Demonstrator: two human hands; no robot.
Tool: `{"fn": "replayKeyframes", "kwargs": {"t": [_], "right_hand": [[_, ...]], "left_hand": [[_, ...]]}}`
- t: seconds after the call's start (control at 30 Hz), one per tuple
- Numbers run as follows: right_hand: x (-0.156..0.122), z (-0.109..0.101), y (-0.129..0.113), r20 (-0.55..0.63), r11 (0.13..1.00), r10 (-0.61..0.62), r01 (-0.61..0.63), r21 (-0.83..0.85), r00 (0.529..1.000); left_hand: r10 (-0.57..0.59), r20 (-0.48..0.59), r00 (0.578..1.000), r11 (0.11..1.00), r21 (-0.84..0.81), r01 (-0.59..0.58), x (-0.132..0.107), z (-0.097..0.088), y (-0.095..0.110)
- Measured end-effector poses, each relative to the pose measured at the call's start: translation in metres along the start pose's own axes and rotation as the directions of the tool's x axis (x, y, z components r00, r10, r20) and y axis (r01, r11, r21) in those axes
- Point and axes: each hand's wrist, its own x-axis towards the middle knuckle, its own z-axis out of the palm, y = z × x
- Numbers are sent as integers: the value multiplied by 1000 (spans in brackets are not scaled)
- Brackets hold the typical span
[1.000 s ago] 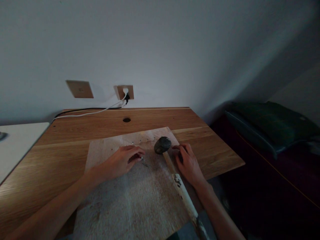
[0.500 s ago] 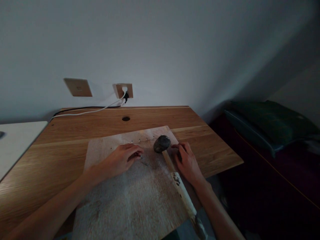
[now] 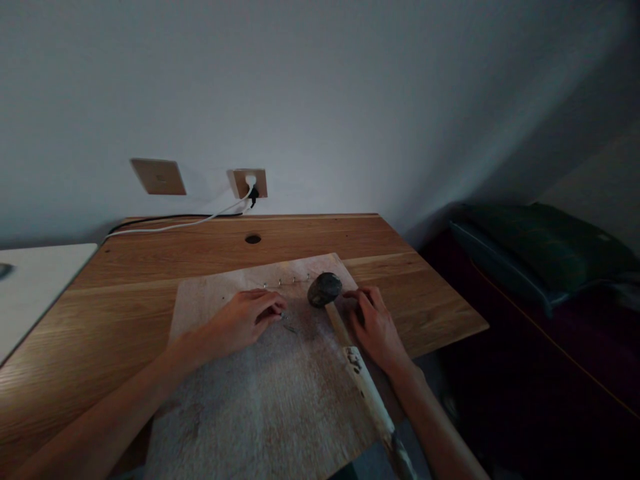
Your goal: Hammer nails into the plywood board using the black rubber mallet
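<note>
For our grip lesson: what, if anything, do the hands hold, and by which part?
Right hand: nothing visible. Whether the left hand pinches anything cannot be told.

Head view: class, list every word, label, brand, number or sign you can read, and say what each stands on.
No text can be read anywhere.
Hammer handle: dark marks, too blurred to tell whether they are letters.
Left wall plate: a small central mark, too small to read.
Socket plate: no readable lettering.
</note>
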Motion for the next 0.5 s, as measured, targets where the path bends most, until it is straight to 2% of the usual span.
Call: {"fn": "replayKeyframes", "kwargs": {"t": [0.5], "right_hand": [[0,-1,-1,-2,1000,-1,1,0,1000]], "left_hand": [[-10,9,1000,1000,19,10,-1,1,-1]]}}
